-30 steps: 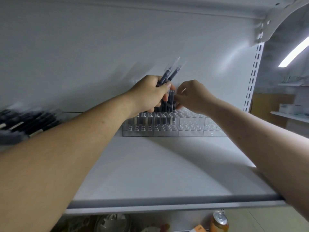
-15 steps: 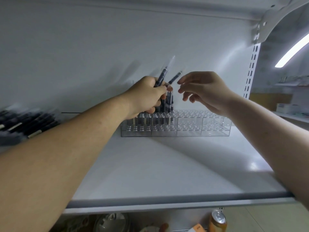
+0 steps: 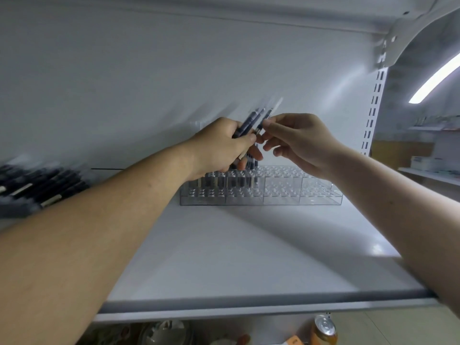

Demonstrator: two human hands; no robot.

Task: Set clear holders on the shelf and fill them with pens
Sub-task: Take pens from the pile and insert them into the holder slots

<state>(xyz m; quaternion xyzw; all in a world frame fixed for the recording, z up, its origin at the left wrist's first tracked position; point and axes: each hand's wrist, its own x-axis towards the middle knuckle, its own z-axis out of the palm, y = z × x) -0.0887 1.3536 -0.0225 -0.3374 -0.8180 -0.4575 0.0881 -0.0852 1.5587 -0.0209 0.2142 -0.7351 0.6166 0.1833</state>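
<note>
Head view: left hand (image 3: 219, 145) grips a pen bundle (image 3: 245, 125) above the clear holder (image 3: 298, 195), at its left end — right hand (image 3: 298, 143) pinches one pen (image 3: 267, 115) there. Light, stiff, probably slick — pinch mid-barrel.

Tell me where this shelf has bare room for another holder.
Bare shelf lies between the clear holder and the front lip, and right of the holder. Crowded: loose pens far left; left hand and right hand with held pens above the holder.
</note>
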